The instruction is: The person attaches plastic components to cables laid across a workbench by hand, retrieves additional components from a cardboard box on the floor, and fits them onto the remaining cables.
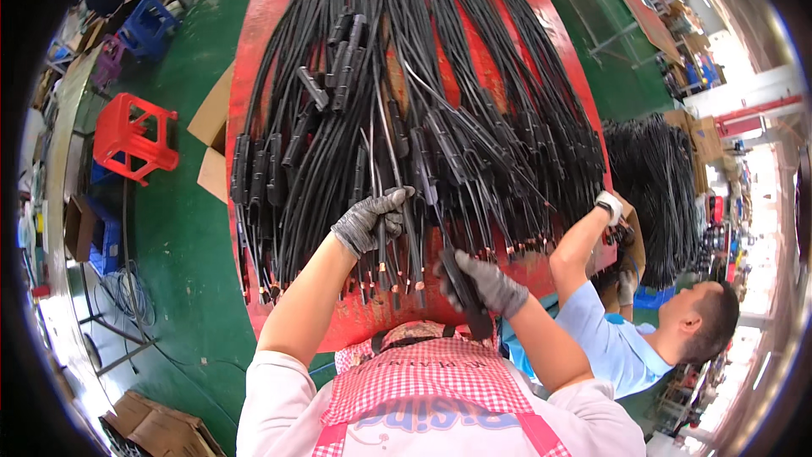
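Many black cables (338,161) lie in a thick spread over a red table, their stripped copper ends toward me. Black rectangular plastic blocks sit on many of them, with a cluster of blocks (345,59) on top at the upper left. My left hand (370,222), in a grey glove, is closed around a black cable near the cut ends. Nearer my body, my right hand (492,284), also gloved, grips a long black plastic block (463,288) that hangs past the table's near edge. What that block joins to is partly hidden by the fingers.
A co-worker in a light blue shirt (626,347) stands close on my right, a white-gloved hand (607,205) at the table's edge. Another cable bundle (655,195) hangs beyond. At left are a red stool (135,137), cardboard (216,110) and blue stools (148,27) on a green floor.
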Available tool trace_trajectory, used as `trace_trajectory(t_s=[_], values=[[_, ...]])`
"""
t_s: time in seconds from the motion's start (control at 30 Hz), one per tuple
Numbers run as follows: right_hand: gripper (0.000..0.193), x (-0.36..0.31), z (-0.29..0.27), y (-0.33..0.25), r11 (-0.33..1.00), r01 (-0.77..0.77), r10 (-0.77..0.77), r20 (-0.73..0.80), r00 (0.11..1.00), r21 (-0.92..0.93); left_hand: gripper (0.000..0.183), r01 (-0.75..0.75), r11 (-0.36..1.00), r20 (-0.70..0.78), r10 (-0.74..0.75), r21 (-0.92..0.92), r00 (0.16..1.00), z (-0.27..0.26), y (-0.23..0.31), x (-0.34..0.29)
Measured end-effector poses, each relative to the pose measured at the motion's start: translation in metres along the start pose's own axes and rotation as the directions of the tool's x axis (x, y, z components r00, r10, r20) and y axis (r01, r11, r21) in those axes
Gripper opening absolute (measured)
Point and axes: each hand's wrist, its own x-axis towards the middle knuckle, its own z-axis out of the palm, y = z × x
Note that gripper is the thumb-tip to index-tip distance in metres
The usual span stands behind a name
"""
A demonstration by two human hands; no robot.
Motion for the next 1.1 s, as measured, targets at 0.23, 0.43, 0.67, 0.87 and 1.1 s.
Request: trace_trajectory(t_s=[0.23, 0.43, 0.67, 0.87, 1.1], values=[[0.056, -0.066, -0.004, 0.039, 0.974, -0.185, 0.169, 0.125, 0.978, 0.133, 0.027, -0.053, 0.993, -0.06, 0.059, 0.102, 0.996, 0.006, -0.023, 0.029], [0.053, -0.059, 0.009, 0.032, 0.997, -0.066, 0.069, -0.05, 0.996, 0.048, 0.025, -0.081, 0.985, -0.101, 0.097, 0.153, 0.99, 0.011, -0.027, 0.033], [0.046, 0.004, 0.023, 0.026, 0.983, 0.013, 0.052, -0.347, 0.936, 0.182, 0.018, -0.111, 0.96, -0.146, 0.152, 0.257, 0.977, 0.0, -0.033, 0.029], [0.046, 0.108, 0.008, -0.038, 0.98, 0.134, -0.174, -0.307, 0.936, -0.146, 0.024, -0.213, 0.866, -0.267, 0.359, 0.452, 0.895, -0.027, -0.024, -0.009], [0.042, 0.201, 0.019, -0.153, 0.411, -0.049, -0.662, -0.336, 0.67, -0.91, 0.029, -0.203, 0.928, -0.27, 0.292, 0.313, 0.918, -0.014, 0.01, -0.052]])
